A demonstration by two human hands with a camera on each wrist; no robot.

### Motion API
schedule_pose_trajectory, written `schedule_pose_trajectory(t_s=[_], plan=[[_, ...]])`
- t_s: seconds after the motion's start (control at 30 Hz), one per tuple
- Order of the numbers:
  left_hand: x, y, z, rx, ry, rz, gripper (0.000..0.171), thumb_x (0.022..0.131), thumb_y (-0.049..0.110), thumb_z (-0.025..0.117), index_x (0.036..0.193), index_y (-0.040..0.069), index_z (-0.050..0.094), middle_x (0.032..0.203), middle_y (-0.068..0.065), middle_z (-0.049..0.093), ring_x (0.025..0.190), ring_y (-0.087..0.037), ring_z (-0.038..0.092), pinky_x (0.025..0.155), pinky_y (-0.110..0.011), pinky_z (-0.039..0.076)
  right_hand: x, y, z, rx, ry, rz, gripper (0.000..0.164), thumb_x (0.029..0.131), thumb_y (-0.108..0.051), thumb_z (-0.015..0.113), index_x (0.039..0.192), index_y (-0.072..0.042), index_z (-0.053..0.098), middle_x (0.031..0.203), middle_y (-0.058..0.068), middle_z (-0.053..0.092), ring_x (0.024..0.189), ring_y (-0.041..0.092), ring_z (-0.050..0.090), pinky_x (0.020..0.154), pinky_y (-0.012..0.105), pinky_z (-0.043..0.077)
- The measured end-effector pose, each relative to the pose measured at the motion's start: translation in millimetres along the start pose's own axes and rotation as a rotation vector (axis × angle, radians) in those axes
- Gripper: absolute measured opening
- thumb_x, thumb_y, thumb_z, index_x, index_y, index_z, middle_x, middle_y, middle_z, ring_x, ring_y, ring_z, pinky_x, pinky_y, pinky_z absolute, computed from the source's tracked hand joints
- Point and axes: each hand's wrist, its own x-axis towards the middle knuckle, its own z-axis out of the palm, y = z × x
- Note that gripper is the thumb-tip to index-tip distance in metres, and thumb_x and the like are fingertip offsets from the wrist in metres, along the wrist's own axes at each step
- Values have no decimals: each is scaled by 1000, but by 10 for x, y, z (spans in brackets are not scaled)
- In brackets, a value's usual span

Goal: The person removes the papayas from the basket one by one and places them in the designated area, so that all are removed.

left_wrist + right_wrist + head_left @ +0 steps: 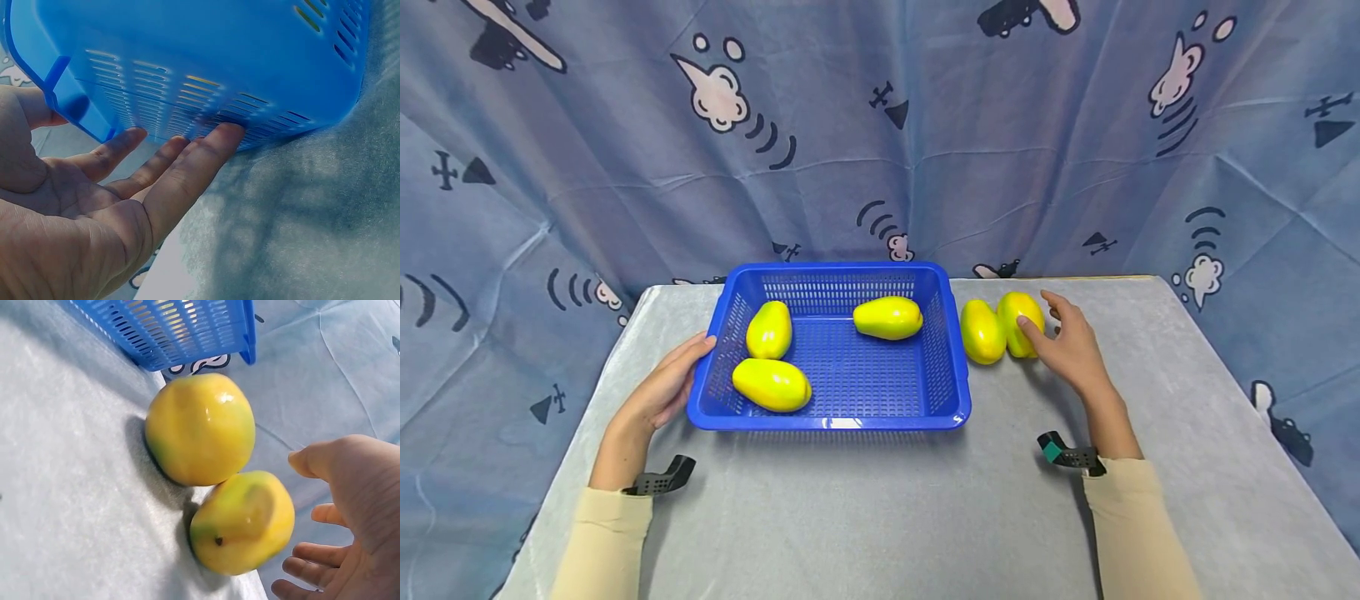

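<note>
A blue plastic basket point(827, 423) stands on the table with three yellow papayas inside: one upper left point(769, 331), one lower left point(772, 385) and one point(887, 318) toward the right. My left hand point(666, 385) holds the basket's left side, thumb at the rim and fingertips point(228, 132) against the slotted outer wall point(206, 94). Outside, just right of the basket, two more papayas lie side by side, the nearer one to it point(982, 332) and the farther point(1021, 323). Around that farther one's right side, my right hand point(1070, 343) is spread, holding nothing; its thumb overlaps the fruit in the head view.
A grey-white cloth covers the table point(865, 517). Right behind its back edge hangs a blue patterned curtain point(835, 183), which also runs down both sides. Each wrist wears a black band, the left one point(662, 479) and the right one point(1071, 454).
</note>
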Motion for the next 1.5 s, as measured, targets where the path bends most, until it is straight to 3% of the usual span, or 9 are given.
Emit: schedule_pose_trajectory(t_s=[0.4, 0.67, 1.0, 1.5], plan=[[13, -13, 4, 25, 17, -10, 73, 116, 41, 37, 167, -2, 7, 123, 14, 68, 108, -1, 69, 92, -24, 62, -52, -269, -71, 62, 34, -60, 70, 108, -39, 60, 163, -2, 36, 165, 31, 36, 150, 53, 38, 120, 68, 39], [33, -1, -6, 33, 20, -7, 71, 116, 42, 37, 167, 0, 10, 123, 12, 69, 107, -2, 70, 91, -25, 62, -46, -567, -146, 68, 40, -161, 65, 107, -34, 64, 160, -4, 42, 162, 29, 41, 149, 52, 41, 120, 70, 39], [32, 0, -6, 24, 3, 3, 67, 117, 40, 36, 165, 0, 13, 124, 11, 70, 108, -3, 71, 91, -25, 63, 7, -897, -154, 46, -41, -153, 61, 106, -31, 65, 159, -8, 45, 164, 25, 40, 150, 47, 41, 120, 68, 40], [11, 27, -8, 18, 12, -6, 70, 116, 41, 38, 167, 1, 11, 124, 13, 69, 109, -2, 70, 91, -24, 62, 121, -1170, -55, -81, -137, -278, 59, 105, -27, 66, 158, -7, 47, 162, 22, 44, 145, 43, 46, 116, 65, 45]])
